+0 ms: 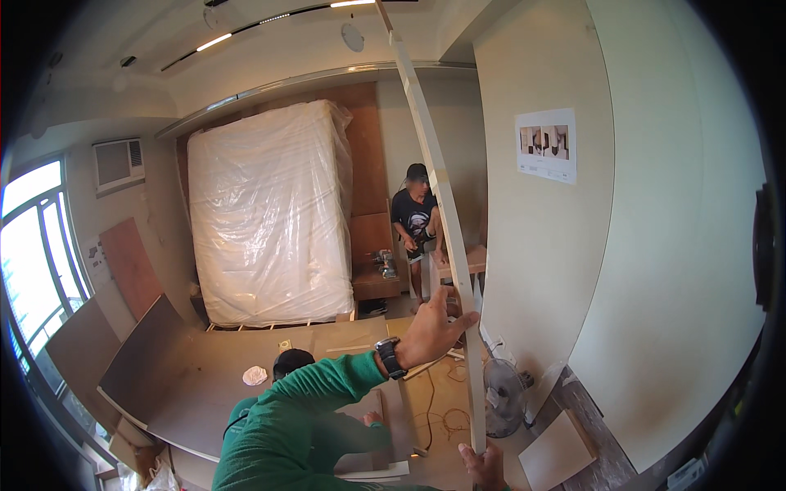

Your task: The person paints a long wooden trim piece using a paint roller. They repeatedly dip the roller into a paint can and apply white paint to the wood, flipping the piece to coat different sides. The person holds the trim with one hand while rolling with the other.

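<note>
A long pale wooden strip (451, 227) rises from low in front of me towards the ceiling, with several bands of tape or lighter patches along it. My left hand (433, 328), below a green sleeve and a black wristwatch (391, 358), grips the strip around its lower part. Near its bottom end, my right hand (484, 463) holds the same strip, thumb against its edge. Behind my left arm, a co-worker in green with a black cap (293, 362) bends over large brown panels (233, 353); one of that person's hands (371, 418) rests by a board.
Another person (416, 215) in a black shirt is beside a small wooden table (470, 261). A standing fan (505, 393) and loose cables (451, 423) lie right of the panels. A plastic-wrapped mattress (270, 215) leans upright at the back. Track lights (215, 42) run along the ceiling.
</note>
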The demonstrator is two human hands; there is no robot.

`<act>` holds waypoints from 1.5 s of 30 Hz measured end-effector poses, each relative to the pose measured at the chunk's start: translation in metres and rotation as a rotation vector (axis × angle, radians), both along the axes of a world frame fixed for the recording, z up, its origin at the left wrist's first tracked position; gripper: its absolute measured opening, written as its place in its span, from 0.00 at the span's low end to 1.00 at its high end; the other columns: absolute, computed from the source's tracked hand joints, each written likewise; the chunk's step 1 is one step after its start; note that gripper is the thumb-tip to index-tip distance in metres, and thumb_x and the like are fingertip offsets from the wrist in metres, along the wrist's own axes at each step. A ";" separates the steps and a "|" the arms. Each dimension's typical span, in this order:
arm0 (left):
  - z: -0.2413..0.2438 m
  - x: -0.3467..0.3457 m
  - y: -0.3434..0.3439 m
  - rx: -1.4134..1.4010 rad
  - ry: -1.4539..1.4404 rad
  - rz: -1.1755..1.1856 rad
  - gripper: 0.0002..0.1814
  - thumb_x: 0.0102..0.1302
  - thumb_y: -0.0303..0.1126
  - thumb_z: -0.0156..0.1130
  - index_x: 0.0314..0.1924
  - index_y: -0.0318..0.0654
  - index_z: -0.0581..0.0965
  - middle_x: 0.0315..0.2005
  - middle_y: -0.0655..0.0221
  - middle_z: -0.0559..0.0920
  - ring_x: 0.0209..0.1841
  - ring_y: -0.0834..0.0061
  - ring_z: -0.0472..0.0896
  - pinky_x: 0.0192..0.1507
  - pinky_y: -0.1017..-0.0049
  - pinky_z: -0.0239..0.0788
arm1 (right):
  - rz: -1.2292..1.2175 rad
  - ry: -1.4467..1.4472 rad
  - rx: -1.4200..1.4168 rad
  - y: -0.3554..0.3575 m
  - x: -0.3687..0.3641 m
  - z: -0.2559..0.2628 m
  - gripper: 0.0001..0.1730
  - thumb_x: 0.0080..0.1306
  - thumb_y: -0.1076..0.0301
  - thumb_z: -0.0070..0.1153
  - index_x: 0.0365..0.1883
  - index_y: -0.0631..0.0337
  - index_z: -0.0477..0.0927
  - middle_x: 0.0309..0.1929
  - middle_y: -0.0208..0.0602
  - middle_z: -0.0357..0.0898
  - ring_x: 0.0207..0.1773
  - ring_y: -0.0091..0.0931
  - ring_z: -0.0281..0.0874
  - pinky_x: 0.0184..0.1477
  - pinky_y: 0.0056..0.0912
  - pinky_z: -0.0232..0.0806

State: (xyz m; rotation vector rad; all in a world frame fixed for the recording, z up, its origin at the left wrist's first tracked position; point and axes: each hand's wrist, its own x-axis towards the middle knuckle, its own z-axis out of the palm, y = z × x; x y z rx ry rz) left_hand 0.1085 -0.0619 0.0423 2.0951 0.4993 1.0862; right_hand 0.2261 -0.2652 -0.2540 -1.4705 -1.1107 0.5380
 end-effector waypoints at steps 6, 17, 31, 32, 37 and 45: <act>0.001 -0.001 0.003 -0.096 0.058 -0.009 0.31 0.72 0.38 0.69 0.61 0.21 0.65 0.45 0.48 0.85 0.41 0.65 0.89 0.35 0.69 0.85 | 0.013 -0.043 0.018 -0.006 -0.006 0.023 0.26 0.71 0.49 0.64 0.26 0.65 0.78 0.21 0.31 0.68 0.26 0.26 0.59 0.27 0.45 0.56; 0.028 0.005 0.030 -0.077 0.003 -0.037 0.28 0.72 0.35 0.68 0.60 0.24 0.66 0.40 0.55 0.86 0.37 0.72 0.88 0.29 0.73 0.83 | 0.066 0.181 -0.046 0.034 -0.001 0.044 0.13 0.69 0.61 0.66 0.38 0.63 0.80 0.20 0.26 0.74 0.22 0.17 0.72 0.26 0.27 0.64; 0.095 0.039 0.136 0.052 -0.033 0.185 0.29 0.70 0.35 0.68 0.60 0.19 0.69 0.37 0.53 0.87 0.31 0.67 0.89 0.27 0.70 0.84 | 0.037 0.045 -0.015 0.128 0.017 0.132 0.18 0.66 0.55 0.64 0.34 0.65 0.81 0.18 0.30 0.75 0.19 0.23 0.74 0.24 0.34 0.66; 0.097 0.041 0.143 0.054 -0.037 0.191 0.30 0.70 0.35 0.68 0.61 0.18 0.69 0.37 0.52 0.87 0.31 0.66 0.89 0.27 0.69 0.84 | 0.034 0.031 -0.010 0.135 0.019 0.134 0.19 0.66 0.55 0.64 0.34 0.65 0.81 0.18 0.31 0.75 0.19 0.23 0.74 0.24 0.34 0.66; 0.106 0.049 0.161 0.000 -0.064 0.202 0.28 0.70 0.34 0.67 0.59 0.17 0.70 0.38 0.52 0.87 0.34 0.64 0.90 0.30 0.68 0.87 | 0.058 0.060 -0.042 0.150 0.023 0.155 0.22 0.66 0.52 0.63 0.36 0.67 0.82 0.19 0.34 0.77 0.21 0.26 0.76 0.27 0.36 0.69; 0.117 0.059 0.162 -0.043 -0.064 0.187 0.25 0.70 0.33 0.67 0.58 0.18 0.72 0.42 0.51 0.86 0.40 0.60 0.90 0.32 0.64 0.89 | 0.036 0.030 0.003 0.169 0.038 0.151 0.22 0.65 0.53 0.64 0.36 0.69 0.82 0.20 0.33 0.76 0.21 0.23 0.74 0.25 0.36 0.67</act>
